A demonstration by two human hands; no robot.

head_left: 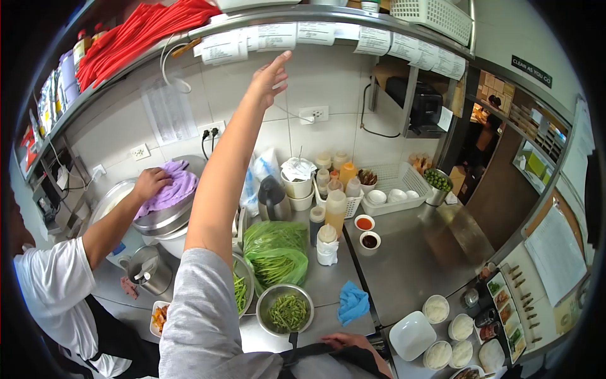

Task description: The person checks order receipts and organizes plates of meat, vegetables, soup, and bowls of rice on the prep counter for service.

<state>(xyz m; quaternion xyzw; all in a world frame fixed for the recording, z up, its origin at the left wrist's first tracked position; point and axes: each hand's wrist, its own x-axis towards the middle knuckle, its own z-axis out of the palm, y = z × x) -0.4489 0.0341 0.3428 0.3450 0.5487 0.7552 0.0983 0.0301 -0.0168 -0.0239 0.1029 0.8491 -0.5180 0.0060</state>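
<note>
My left hand [271, 79] is raised high with its arm stretched up, fingers apart and nothing visible in them. Its fingertips are close under a printed order slip [276, 36] on the shelf rail; whether they touch it I cannot tell. Low down, my right hand [347, 342] is partly visible by the counter edge, fingers loosely stretched and holding nothing that shows. A steel bowl of cut green beans [288, 312] stands left of it, and a crumpled blue cloth [353, 303] lies above it. Behind the bowl sits a green plastic bag of long beans [276, 252].
At left, a co-worker's hand [151, 183] presses a purple cloth [175, 187] on a steel lid. Sauce bottles [336, 207], two sauce cups [364, 223] and a white basket [398, 186] stand along the wall. Rice bowls [436, 309] and a white dish [411, 335] are at lower right.
</note>
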